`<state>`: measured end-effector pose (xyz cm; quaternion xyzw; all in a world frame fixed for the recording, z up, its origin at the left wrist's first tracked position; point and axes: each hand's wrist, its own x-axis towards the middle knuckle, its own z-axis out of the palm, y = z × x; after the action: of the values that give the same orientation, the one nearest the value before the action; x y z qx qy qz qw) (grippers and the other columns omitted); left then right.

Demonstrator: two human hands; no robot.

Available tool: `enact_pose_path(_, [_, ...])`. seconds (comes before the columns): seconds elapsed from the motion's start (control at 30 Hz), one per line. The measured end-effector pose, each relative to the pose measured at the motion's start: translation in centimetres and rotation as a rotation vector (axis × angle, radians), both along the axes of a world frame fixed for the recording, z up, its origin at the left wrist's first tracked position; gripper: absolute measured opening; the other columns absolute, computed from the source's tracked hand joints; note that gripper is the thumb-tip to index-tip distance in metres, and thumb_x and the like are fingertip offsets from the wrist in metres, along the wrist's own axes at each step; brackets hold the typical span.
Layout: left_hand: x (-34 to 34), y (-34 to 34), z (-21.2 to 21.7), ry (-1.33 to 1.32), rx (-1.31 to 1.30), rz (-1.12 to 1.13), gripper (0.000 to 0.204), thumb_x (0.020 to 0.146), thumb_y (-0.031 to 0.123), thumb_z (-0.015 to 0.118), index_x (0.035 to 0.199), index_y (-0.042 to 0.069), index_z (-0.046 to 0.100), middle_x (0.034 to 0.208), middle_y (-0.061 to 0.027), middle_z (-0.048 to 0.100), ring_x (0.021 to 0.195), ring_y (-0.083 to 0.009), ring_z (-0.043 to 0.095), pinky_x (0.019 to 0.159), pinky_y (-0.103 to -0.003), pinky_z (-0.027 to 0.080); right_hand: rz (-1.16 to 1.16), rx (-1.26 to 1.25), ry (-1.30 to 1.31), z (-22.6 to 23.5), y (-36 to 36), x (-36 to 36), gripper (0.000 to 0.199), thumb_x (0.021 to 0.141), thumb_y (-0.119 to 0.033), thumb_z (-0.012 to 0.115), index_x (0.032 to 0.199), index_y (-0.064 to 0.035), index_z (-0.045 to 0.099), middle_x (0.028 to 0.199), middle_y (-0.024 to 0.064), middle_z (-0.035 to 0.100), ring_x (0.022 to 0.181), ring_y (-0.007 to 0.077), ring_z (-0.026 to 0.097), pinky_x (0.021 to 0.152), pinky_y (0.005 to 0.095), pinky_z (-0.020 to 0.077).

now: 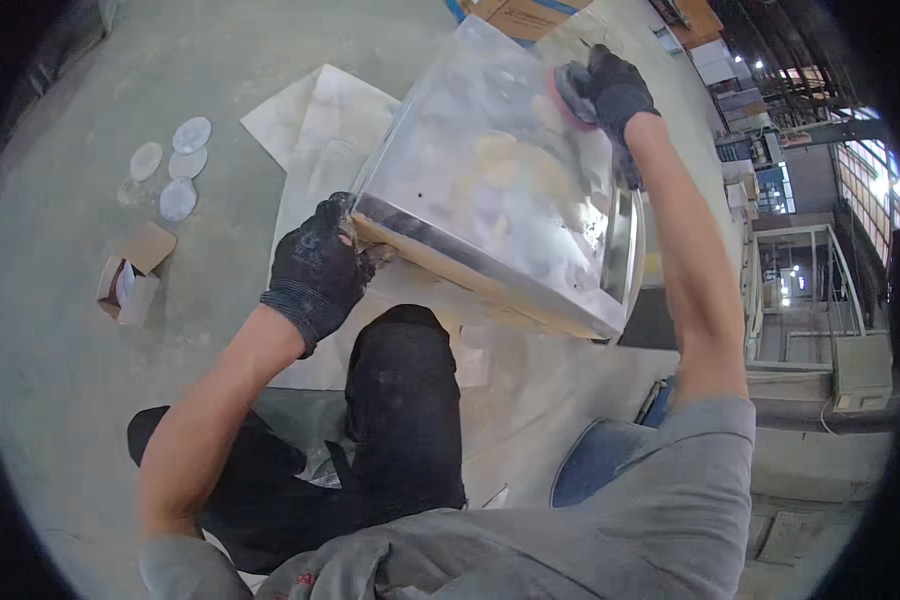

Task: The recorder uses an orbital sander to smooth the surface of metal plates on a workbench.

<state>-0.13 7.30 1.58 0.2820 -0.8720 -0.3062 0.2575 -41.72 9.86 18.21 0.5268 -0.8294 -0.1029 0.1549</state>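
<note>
Gloves on both our hands, dark knit. Our left hand (320,268) is closed on the near-left corner of a shiny metal box (500,190), fingers curled over the edge, thumb side up; the box spreads up and to the right from that hand, tilted toward us w/ its broad polished face showing smeary reflections. Its lower edge looks tan, running right and down from the left hand. Our right hand (618,92) is at the box's far upper-right part, wrapped round a small power tool w/ a pinkish-red round pad (567,96); the pad sits just left of the hand and is pressed on the metal face, as far as we can tell. So the box lies between the two hands, left one low, right one high. Below the left hand is our knee (402,380) in dark trousers. Left of that hand, well apart, lie pale round discs (175,165) on the concrete floor (60,300), and nearer, a small open cardboard carton (133,272). Under the box, white sheets (315,125) are spread on the floor.
</note>
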Motion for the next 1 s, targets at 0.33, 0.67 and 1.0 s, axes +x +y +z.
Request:
enact_pose_path(0.33, [0.6,-0.5,0.0,-0.034,-0.042,-0.009,0.041,0.087,0.020,0.071,0.117,0.001,0.050,0.095,-0.0149,0.065,0.074,-0.0308,0.066,0.065,-0.038,0.053,0.060,-0.054,0.093,-0.6,-2.0,3.6,0.058,0.087,-0.047,0.050,0.118,0.0003,0.061,0.103,0.0235,0.069,0.096,0.0423,0.065,0.085,0.0465,0.0520])
enact_pose_path(0.67, [0.4,-0.3,-0.3,-0.013,0.003,0.011,0.051,0.086,0.031,0.072,0.119,0.000,0.049,0.094,-0.0181,0.065,0.075,-0.0347,0.066,0.067,-0.040,0.053,0.074,-0.097,0.041,-0.8,-3.0,4.7,0.046,0.085,-0.039,0.054,0.111,-0.0028,0.064,0.096,0.0223,0.070,0.092,0.0391,0.066,0.081,0.0473,0.0515])
enact_pose_path(1.0, [0.8,-0.5,-1.0,0.010,-0.098,0.006,0.053,0.085,0.033,0.071,0.119,-0.001,0.048,0.097,-0.0198,0.065,0.075,-0.0367,0.066,0.066,-0.042,0.053,0.052,-0.056,0.076,-0.4,-0.3,5.0,0.046,0.094,-0.045,0.049,0.107,-0.0025,0.062,0.104,0.0227,0.068,0.095,0.0418,0.065,0.084,0.0464,0.0501])
